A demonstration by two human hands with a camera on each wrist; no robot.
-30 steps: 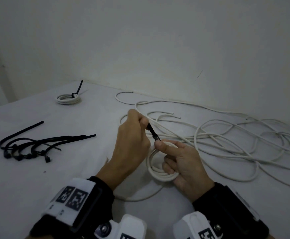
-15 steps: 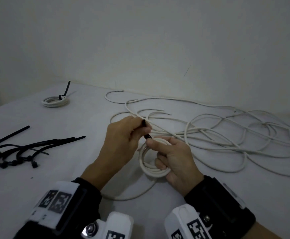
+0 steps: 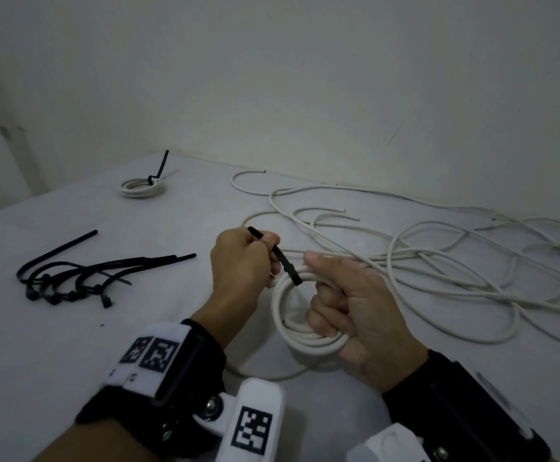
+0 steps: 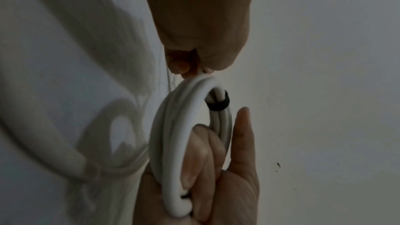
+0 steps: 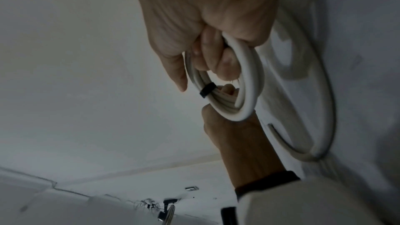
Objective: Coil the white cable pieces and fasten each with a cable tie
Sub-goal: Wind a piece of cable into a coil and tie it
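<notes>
My right hand (image 3: 320, 288) grips a small coil of white cable (image 3: 291, 331) above the table, fingers curled through it and thumb laid along its top. A black cable tie (image 3: 283, 260) is looped round the coil beside that thumb. My left hand (image 3: 265, 248) pinches the tie's tail, which runs up and left from the coil, its tip poking out past the knuckles. In the left wrist view the tie's loop (image 4: 217, 104) sits snug on the coil (image 4: 173, 126). In the right wrist view the tie (image 5: 206, 90) crosses the coil (image 5: 249, 88) just below my thumb.
A tied coil (image 3: 142, 187) lies at the back left. Several black ties (image 3: 82, 278) are heaped on the left. A tangle of loose white cable (image 3: 438, 258) covers the right and back of the table (image 3: 38, 345). One cable piece (image 3: 265, 373) curves under my hands.
My left hand has drawn the tie's tail further up and left, so more black strap shows between the hands. The coil has risen and tipped towards me.
</notes>
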